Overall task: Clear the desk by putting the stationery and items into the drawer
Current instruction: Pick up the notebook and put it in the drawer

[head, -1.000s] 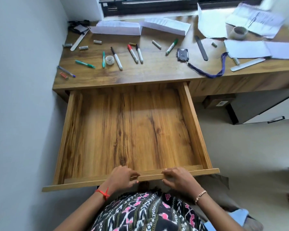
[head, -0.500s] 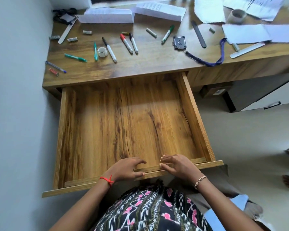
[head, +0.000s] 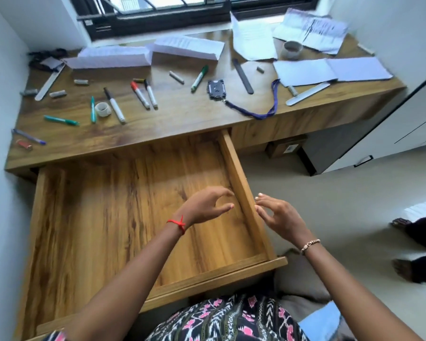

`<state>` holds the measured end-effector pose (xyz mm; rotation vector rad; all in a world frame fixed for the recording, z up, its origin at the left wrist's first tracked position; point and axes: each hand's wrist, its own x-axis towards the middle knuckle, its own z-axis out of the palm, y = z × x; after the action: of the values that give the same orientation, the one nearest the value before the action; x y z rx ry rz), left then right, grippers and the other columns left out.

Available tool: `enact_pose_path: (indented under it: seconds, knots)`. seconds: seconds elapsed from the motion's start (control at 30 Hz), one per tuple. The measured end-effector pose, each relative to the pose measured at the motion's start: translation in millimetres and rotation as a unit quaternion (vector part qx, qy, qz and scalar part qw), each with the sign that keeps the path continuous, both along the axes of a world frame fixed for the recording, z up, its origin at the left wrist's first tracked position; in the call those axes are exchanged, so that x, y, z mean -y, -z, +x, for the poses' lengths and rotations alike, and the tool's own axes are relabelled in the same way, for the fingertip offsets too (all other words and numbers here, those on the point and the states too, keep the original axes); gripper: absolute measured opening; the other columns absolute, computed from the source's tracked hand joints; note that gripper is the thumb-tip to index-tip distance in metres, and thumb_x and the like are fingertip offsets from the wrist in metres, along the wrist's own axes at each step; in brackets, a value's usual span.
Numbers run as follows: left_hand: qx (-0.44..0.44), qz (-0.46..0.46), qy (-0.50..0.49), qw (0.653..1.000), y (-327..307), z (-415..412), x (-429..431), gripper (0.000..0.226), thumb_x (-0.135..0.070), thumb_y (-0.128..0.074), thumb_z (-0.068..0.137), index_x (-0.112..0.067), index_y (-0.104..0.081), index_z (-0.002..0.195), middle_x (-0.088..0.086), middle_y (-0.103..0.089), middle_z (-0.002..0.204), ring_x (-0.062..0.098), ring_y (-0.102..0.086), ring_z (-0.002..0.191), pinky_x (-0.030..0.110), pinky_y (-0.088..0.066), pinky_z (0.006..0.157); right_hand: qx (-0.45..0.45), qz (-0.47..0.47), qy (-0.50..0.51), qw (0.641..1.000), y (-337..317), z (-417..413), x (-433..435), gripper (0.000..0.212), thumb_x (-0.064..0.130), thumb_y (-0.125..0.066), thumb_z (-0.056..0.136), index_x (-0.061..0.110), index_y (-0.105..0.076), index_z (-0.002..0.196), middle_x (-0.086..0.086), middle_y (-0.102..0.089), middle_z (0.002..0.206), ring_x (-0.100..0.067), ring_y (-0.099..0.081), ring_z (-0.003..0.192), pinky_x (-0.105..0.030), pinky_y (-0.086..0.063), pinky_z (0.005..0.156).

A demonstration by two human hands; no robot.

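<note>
Head view: open drawer (head: 241, 193) pulled out toward the body, with both hands raised above its near right part. Left hand (head: 207, 205) over the drawer floor, thumb and fingers loosely curved into an open C, gripping nothing. Right hand (head: 280, 217) just right of it, over the drawer's right wall, fingers slightly bent and spread, also holding nothing; cannot tell whether touching the wall.

All stationery far from both hands, beyond the drawer's far edge, up on the desk (head: 182, 114); task barely begun, by the look of it.

- Far and roughly straight ahead: ID badge holder (head: 215, 87), its blue lanyard (head: 256, 114) looping right close to the desk's near edge. Probably easiest for the right hand.
- Far left, nearer the left hand: red marker (head: 139, 94) and black-capped marker (head: 150, 93) side by side, long axes running near to far with a slight tilt.
- Left of those: a longer marker (head: 114, 104), with a small tape roll (head: 102, 109) just beside it and a teal pen (head: 92, 109) on the roll's other side.
- Farther back: green marker (head: 199, 75), tilted toward far right.
- Far right: metal ruler (head: 308, 93) and open notebook (head: 330, 70).
- Along the window edge: folded papers (head: 111, 57).

Nothing standing between hands and desk, only the open span of the drawer to reach across. Small round items likely to roll if nudged. On the floor at right, another person's feet (head: 403, 242), well apart.
</note>
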<state>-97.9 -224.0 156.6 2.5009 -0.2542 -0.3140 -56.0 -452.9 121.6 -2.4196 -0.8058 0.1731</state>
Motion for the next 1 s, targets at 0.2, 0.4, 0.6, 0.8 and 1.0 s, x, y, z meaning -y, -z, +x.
enact_pose_path:
  seconds: [0.2,0.4,0.6,0.8,1.0]
  knots:
    - [0.05,-0.008,-0.034,0.998,-13.2,106.0,72.9,0.036,-0.03,-0.056,0.09,-0.01,-0.058,0.12,0.006,-0.062,0.121,0.017,-0.056,0.113,0.028,-0.043,0.097,0.011,0.002,0.011,1.0,-6.9,100.3,70.6,0.017,0.015,-0.06,0.089,0.005,-0.071,0.096,-0.008,-0.07,0.11,-0.017,-0.058,0.117,-0.035,-0.048,0.096]
    - [0.08,-0.016,-0.08,0.993,-18.1,193.7,142.7,0.031,-0.027,-0.059,0.088,-0.012,-0.062,0.115,0.003,-0.065,0.116,0.016,-0.059,0.109,0.032,-0.047,0.096,0.012,-0.006,0.008,1.0,-25.7,186.8,142.1,0.019,0.016,-0.056,0.091,0.004,-0.07,0.097,-0.009,-0.069,0.11,-0.016,-0.057,0.118,-0.037,-0.049,0.095]
    - [0.085,-0.03,-0.113,0.989,-25.3,246.3,180.7,0.028,-0.02,-0.059,0.088,-0.011,-0.063,0.114,0.004,-0.066,0.114,0.016,-0.061,0.106,0.033,-0.048,0.094,0.014,-0.002,0.016,1.0,-43.9,247.5,188.8,0.021,0.016,-0.054,0.092,0.001,-0.069,0.092,-0.013,-0.069,0.109,-0.019,-0.057,0.118,-0.039,-0.049,0.092]
    - [0.086,-0.022,-0.139,0.986,-28.3,270.6,189.6,0.026,-0.02,-0.057,0.088,-0.013,-0.064,0.112,0.003,-0.066,0.114,0.017,-0.06,0.108,0.036,-0.047,0.095,0.005,0.0,0.016,1.0,-51.9,273.7,205.0,0.022,0.016,-0.053,0.092,0.0,-0.068,0.094,-0.014,-0.069,0.107,-0.018,-0.057,0.119,-0.039,-0.048,0.089]
    - [0.097,-0.019,-0.155,0.983,-38.6,293.4,196.3,0.026,-0.018,-0.059,0.089,-0.011,-0.064,0.113,0.005,-0.066,0.112,0.016,-0.061,0.105,0.03,-0.048,0.094,-0.001,0.008,0.006,1.0,-59.1,306.9,208.8,0.023,0.018,-0.052,0.093,0.002,-0.068,0.09,-0.011,-0.069,0.101,-0.02,-0.06,0.113,-0.039,-0.048,0.088]
